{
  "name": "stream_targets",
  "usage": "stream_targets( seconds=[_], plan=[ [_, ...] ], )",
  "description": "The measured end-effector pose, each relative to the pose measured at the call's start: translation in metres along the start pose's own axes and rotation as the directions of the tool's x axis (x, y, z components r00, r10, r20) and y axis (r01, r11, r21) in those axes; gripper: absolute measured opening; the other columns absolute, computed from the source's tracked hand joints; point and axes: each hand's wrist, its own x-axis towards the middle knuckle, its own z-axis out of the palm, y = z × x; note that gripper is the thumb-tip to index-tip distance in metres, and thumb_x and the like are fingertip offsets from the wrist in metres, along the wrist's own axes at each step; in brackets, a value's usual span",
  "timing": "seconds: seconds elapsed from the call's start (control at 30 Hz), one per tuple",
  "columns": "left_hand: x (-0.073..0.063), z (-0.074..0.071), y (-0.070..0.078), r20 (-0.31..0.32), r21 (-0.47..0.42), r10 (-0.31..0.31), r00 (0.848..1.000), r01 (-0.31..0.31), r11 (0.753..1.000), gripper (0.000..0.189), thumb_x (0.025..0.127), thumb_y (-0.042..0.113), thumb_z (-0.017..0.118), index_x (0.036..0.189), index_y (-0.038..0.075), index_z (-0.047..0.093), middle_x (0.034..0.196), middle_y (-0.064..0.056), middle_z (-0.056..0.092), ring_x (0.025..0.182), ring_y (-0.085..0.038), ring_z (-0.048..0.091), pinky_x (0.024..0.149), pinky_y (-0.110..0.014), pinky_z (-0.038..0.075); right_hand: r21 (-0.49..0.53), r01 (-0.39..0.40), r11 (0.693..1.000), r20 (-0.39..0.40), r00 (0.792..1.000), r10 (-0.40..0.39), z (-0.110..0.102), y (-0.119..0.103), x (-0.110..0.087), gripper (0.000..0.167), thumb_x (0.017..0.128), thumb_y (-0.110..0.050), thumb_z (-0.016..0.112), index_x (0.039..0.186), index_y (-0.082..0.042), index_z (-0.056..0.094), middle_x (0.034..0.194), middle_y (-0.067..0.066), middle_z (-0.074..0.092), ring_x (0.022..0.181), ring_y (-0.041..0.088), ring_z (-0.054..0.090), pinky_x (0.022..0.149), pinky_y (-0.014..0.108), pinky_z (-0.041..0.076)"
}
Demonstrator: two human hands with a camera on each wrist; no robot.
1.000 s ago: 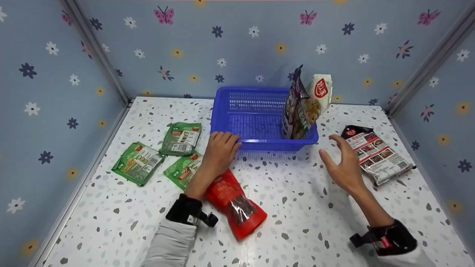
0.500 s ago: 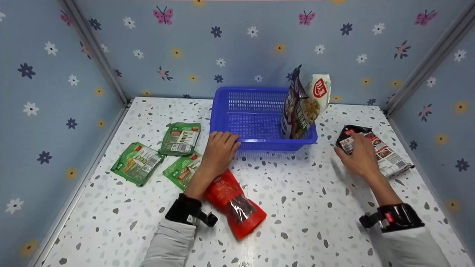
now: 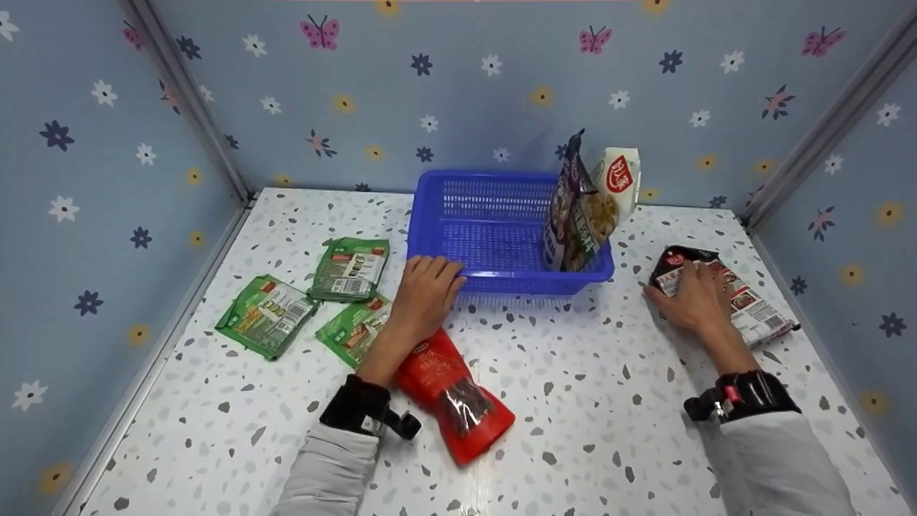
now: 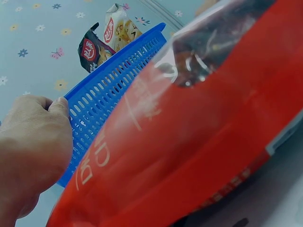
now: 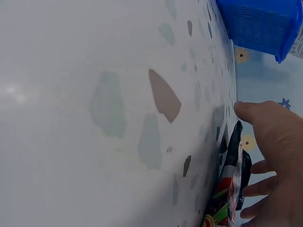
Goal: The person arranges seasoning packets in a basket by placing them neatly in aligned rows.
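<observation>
My left hand [image 3: 426, 290] grips the near left rim of a blue perforated plastic basket [image 3: 512, 275], its fingers curled over the edge. Two food pouches stand inside at the basket's right end: a dark purple one [image 3: 562, 215] and a white-topped one [image 3: 619, 172]. On the right, my right hand [image 3: 696, 304] rests over a black-and-white food pouch [image 3: 763, 317] lying flat, covering part of it. The right wrist view shows the thumb held away from that pouch [image 5: 232, 182] and the fingers reaching across it. A red pouch [image 3: 458, 401] with a clear window lies under my left forearm.
Several green packets lie left of the basket: one at the back [image 3: 351, 269], one at far left [image 3: 266, 315], one partly beneath the left forearm [image 3: 351, 333]. Patterned panels [image 3: 487, 107] enclose the speckled white tabletop [image 3: 573, 430] at the back and sides.
My right hand has moved right from beside the basket onto the black-and-white pouch, then settled lower over it. The left hand stays on the basket rim.
</observation>
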Motion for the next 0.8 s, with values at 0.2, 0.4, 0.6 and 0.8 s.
stream_targets(
  seconds=[0.2, 0.4, 0.6, 0.8],
  plan=[
    [-0.0003, 0.0014, -0.0003, -0.027, 0.022, 0.011, 1.0, -0.011, 1.0, 0.034, 0.12, 0.034, 0.054, 0.134, 0.01, 0.073, 0.123, -0.011, 0.078, 0.116, -0.032, 0.069, 0.112, -0.05, 0.05, -0.005, -0.025, 1.0, 0.034, 0.999, 0.025, 0.0003, 0.0044, 0.0051, 0.117, 0.104, -0.07, 0.066, 0.175, 0.009, 0.017, 0.176, 0.049, 0.014, 0.16, 0.079, 0.008, 0.13, 0.09, 0.006],
    [-0.0003, 0.0015, -0.0004, -0.012, 0.012, 0.004, 1.0, -0.004, 1.0, 0.035, 0.12, 0.034, 0.053, 0.135, 0.01, 0.073, 0.124, -0.011, 0.078, 0.117, -0.032, 0.07, 0.113, -0.05, 0.05, -0.016, -0.047, 0.999, 0.059, 0.997, 0.048, -0.0009, 0.007, 0.0061, 0.117, 0.105, -0.071, 0.062, 0.175, 0.01, 0.015, 0.177, 0.048, 0.011, 0.16, 0.079, 0.006, 0.127, 0.094, 0.007],
    [-0.0003, 0.001, -0.0007, 0.002, 0.012, -0.001, 1.0, 0.001, 1.0, 0.036, 0.12, 0.035, 0.052, 0.137, 0.01, 0.072, 0.125, -0.011, 0.077, 0.118, -0.032, 0.069, 0.114, -0.051, 0.05, -0.022, -0.024, 0.999, 0.031, 0.999, 0.025, 0.0022, 0.0065, 0.0076, 0.111, 0.107, -0.064, 0.063, 0.175, 0.01, 0.016, 0.175, 0.05, 0.015, 0.158, 0.079, 0.016, 0.125, 0.091, 0.021],
    [0.0001, 0.0015, -0.0002, 0.016, 0.006, -0.008, 1.0, 0.008, 1.0, 0.038, 0.121, 0.036, 0.05, 0.137, 0.01, 0.071, 0.125, -0.012, 0.076, 0.119, -0.033, 0.068, 0.115, -0.052, 0.049, -0.108, 0.016, 0.994, 0.003, 1.0, -0.015, 0.0062, 0.0046, 0.0072, 0.1, 0.111, -0.056, 0.058, 0.166, 0.021, 0.027, 0.164, 0.056, 0.03, 0.146, 0.081, 0.035, 0.118, 0.087, 0.038]
  ],
)
